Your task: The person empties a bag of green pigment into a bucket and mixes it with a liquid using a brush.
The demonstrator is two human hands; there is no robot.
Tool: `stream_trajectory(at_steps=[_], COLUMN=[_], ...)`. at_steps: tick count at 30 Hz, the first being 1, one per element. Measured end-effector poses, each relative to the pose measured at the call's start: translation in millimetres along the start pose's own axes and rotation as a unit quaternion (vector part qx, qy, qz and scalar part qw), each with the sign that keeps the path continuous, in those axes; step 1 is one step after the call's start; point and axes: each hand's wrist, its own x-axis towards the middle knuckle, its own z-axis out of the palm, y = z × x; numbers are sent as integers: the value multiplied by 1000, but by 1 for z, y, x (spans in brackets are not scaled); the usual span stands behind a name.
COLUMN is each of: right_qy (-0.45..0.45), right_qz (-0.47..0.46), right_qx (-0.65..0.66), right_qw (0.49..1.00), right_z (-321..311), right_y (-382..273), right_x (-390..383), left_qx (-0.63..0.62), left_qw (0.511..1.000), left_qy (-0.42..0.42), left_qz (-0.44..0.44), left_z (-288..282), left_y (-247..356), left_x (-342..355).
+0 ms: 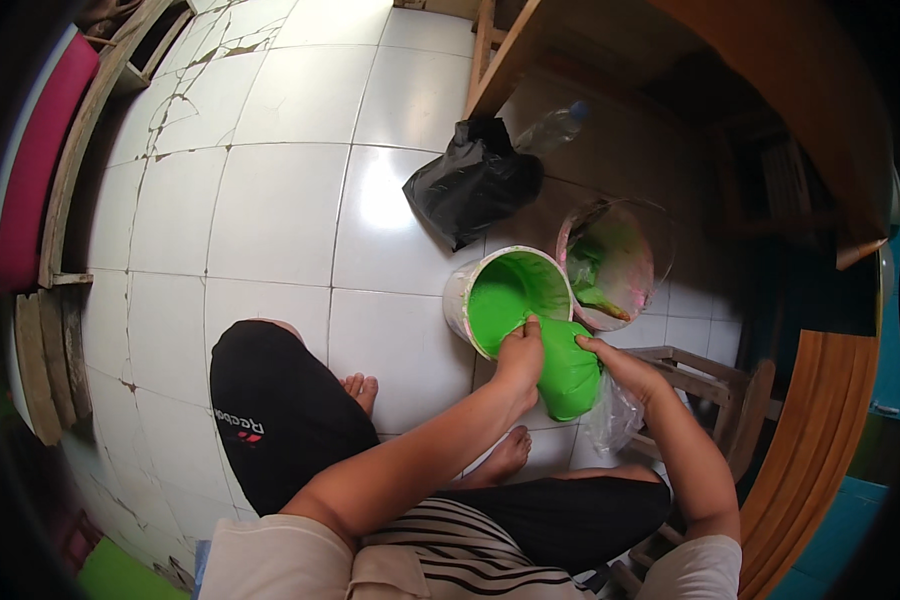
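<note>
Your left hand pinches the green-filled plastic bag, just right of the frame's centre, beside the white bucket's rim; your right hand grips its other side. Green liquid already lies in the bucket, but the bulging bag seems far from emptied.

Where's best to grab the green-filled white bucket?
Probably grip the white bucket by its round rim, from the left: that edge is exposed, while another bucket crowds its right and the left hand and green bag cover the near right.
</note>
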Motion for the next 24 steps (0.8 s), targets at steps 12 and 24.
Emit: stream_trajectory(at_steps=[12,24], right_qy=[46,132], right_qz=[-35,-89], right_qx=[-61,-65], right_qw=[996,985], right_z=[1,23], right_y=[-1,-22], right_x=[16,-4], left_qx=[-26,4], left_qw=[999,1000], left_qy=[-5,-7], left_qz=[-32,10], left_z=[-7,-6], left_y=[1,-6], left_x=[24,18])
